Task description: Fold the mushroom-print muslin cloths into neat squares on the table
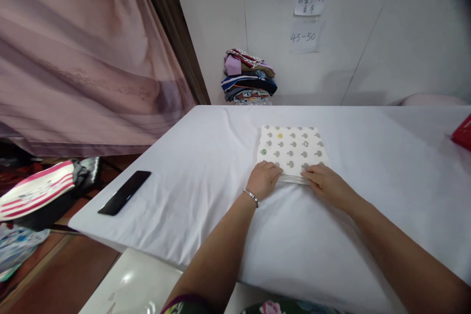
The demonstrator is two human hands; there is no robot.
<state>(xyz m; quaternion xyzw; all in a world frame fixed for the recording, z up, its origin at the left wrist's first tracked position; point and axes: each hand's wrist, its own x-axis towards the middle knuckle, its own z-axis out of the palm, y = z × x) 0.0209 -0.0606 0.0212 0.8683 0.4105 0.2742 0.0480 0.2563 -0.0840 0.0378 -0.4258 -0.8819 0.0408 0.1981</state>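
A white cloth (291,146) with rows of small grey tree-like prints lies folded into a thick, flat rectangle. A few of its prints are green or yellow. At its near left corner my left hand (264,177), with a silver bracelet on the wrist, closes its fingers on the edge. My right hand (327,184) pinches the same near edge towards the right corner. Between the two hands several stacked layers show along the front. My thumbs are partly hidden.
The white-covered table (176,196) bears a black phone (125,193) at the left and a red object (462,132) at the far right. Beyond the table stands a pile of folded fabrics (249,78) against the wall. A pink curtain (84,59) hangs on the left.
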